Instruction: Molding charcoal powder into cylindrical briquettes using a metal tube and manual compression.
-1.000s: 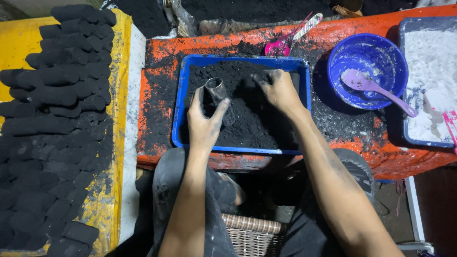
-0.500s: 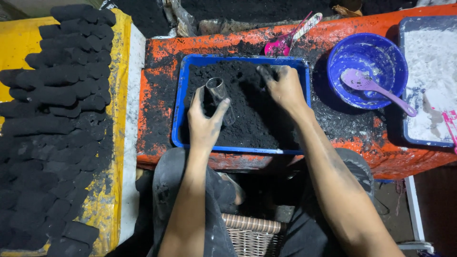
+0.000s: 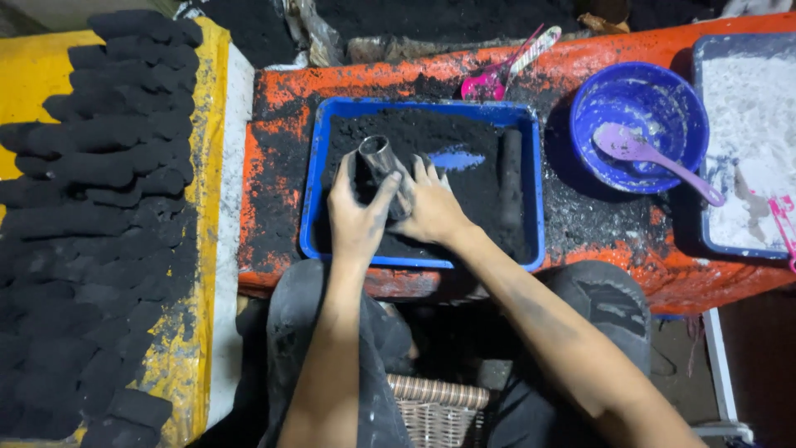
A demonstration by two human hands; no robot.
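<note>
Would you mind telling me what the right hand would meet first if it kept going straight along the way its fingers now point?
The right hand points up and slightly left, against the tilted clear tube held in the left hand. Straight on, it would probably press into that tube first, though depth is hard to judge; otherwise, the black powder behind.

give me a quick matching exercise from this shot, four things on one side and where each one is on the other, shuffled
Things:
1. metal tube
2. lilac spoon
3. black cylinders
4. white powder

Places:
A. stacked on the yellow sheet
B. in the tray at the far right
C. in the left hand, over the blue tray
D. in the round blue bowl

Pairs: 1-C, 2-D, 3-A, 4-B
</note>
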